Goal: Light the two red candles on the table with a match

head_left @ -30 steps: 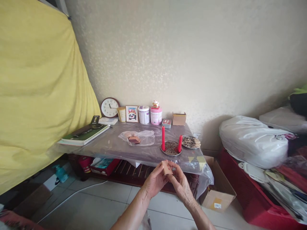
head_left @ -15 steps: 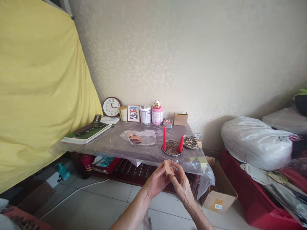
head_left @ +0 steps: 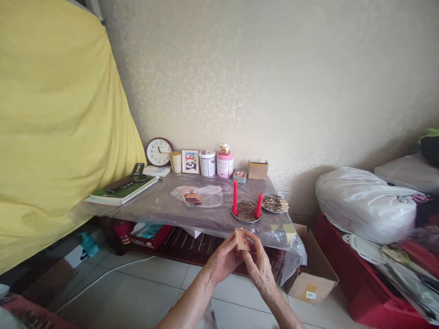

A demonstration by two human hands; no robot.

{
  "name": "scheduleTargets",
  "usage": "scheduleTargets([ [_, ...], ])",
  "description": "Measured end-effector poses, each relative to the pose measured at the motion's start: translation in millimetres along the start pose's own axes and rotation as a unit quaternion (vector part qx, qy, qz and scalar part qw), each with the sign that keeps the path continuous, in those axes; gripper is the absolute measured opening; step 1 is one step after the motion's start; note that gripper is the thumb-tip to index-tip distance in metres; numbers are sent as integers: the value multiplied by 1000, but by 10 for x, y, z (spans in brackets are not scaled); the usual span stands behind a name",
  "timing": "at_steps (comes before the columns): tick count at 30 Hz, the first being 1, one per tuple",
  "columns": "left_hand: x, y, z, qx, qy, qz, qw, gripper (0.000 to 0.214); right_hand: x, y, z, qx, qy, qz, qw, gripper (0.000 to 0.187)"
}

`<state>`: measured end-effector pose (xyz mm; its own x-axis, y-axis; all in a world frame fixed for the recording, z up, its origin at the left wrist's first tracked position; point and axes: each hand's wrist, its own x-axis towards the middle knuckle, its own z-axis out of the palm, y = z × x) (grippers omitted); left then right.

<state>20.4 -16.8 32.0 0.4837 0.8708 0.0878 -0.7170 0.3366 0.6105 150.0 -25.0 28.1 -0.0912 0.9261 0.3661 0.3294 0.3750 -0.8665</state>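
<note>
Holding a small, flat, pale-tan box with red marks (head_left: 242, 240) at lower centre of the frame, just in front of the desk's near edge. Grasping its left side with the fingers of the left hand (head_left: 221, 261) and its right side with the fingers of the right hand (head_left: 259, 264). Facing, at centre, a low desk under clear plastic sheeting (head_left: 164, 217). Can see on it, nearest the hands, a round metal plate strewn with dark bits (head_left: 247, 221), bearing a tall red candle (head_left: 235, 197) and a shorter red candle (head_left: 259, 205). Can make out just right of that a second metal plate (head_left: 269, 210), loaded with pale thin sticks (head_left: 283, 204). Can see left of the candles a brown-and-pink stack of small blocks (head_left: 194, 198) on a crumpled clear plastic bag (head_left: 213, 196). Can find along the wall a round dark-rimmed clock (head_left: 159, 151), a framed panda picture (head_left: 190, 161) and a pink cylindrical tin (head_left: 225, 166) topped by a white cat figurine (head_left: 224, 148). Can see a draped yellow cloth (head_left: 61, 114) at upper left.
</note>
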Motion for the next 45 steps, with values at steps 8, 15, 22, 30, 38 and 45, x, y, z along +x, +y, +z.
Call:
scheduleTargets([
  [8, -26, 25, -84, -33, 31, 11, 999, 41, 65, -58, -167, 134, -108, 56, 984, 49],
  [15, -29, 6, -179, -29, 31, -89, 995, 43, 172, -8, -364, 195, 2, 135, 971, 39],
  [22, -23, -42, -193, -1, 19, -116, 993, 36, 166, 68, -274, 252, -53, 119, 959, 29],
  [30, -46, -26, -151, 8, 7, -135, 991, 36, 159, 59, -293, 236, -49, 125, 962, 29],
  [38, -66, -22, -136, 9, 3, -144, 990, 35, 180, 146, -309, 167, -11, 101, 981, 27],
  [45, -54, -30, -176, 1, 21, -162, 987, 33, 151, 115, -371, 32, -21, 26, 999, 16],
])
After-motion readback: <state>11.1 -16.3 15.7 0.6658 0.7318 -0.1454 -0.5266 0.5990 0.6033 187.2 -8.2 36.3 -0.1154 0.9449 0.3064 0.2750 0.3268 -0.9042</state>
